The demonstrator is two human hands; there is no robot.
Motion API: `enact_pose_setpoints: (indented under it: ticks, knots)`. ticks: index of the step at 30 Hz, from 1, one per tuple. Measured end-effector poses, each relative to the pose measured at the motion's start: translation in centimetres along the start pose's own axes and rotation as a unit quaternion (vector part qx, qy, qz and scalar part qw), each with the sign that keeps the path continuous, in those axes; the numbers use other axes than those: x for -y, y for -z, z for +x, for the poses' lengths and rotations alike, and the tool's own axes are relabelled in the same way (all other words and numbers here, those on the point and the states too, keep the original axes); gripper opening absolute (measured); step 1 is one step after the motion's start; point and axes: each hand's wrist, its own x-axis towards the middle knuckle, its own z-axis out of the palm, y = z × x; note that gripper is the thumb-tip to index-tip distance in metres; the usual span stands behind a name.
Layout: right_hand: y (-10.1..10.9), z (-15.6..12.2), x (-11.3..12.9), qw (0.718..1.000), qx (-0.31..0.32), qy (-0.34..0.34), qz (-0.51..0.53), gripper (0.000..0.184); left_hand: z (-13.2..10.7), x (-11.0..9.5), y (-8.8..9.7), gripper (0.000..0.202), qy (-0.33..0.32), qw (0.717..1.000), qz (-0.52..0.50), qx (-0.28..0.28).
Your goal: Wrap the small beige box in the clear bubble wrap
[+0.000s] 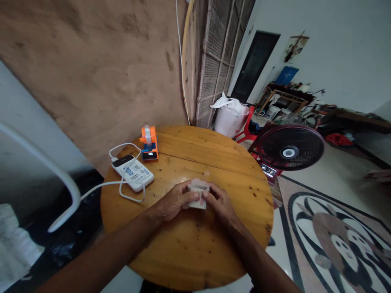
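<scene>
Both hands are closed around a small white box (198,200) with some red print on its front, held above the near middle of the round wooden table. Thin, see-through material, perhaps plastic, stands up at its top. My left hand (177,200) grips the left side, its thumb across the front. My right hand (220,201) grips the right side, with the thumb on the front near the other thumb. The fingers behind the box are partly hidden, and its print is too small to read.
On the wooden table (195,158), a white power bank (134,173) with a looping white cable lies left. Behind it stands an orange and blue device (149,142). A fan (288,150) and a red chair (246,132) are right of the table; a white sack (231,117) stands beyond.
</scene>
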Motion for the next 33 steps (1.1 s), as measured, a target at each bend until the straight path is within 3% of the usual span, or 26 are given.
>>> enact_pose_setpoints:
  ticks: [5, 11, 16, 22, 33]
  knots:
    - [-0.2, -0.2, -0.1, 0.999, -0.005, 0.006, 0.053, 0.032, 0.0, 0.0, 0.2, 0.049, -0.002, 0.999, 0.031, -0.018]
    - [0.1, 0.1, -0.1, 0.997, -0.070, 0.037, -0.003, 0.025, -0.2, -0.1, 0.2, 0.046, -0.008, 0.997, 0.072, -0.002]
    - [0.3, 0.5, -0.1, 0.995, -0.093, 0.026, 0.021, 0.023, -0.3, -0.2, 0.1, 0.046, -0.004, 0.994, 0.111, 0.016]
    - [0.6, 0.5, 0.1, 0.983, -0.142, 0.109, -0.034, 0.007, -0.4, -0.6, 0.1, 0.044, -0.008, 0.988, 0.153, 0.021]
    - [0.5, -0.5, 0.8, 0.969, -0.123, 0.182, -0.117, 0.009, -0.5, -0.7, 0.2, 0.048, -0.008, 0.986, 0.165, 0.003]
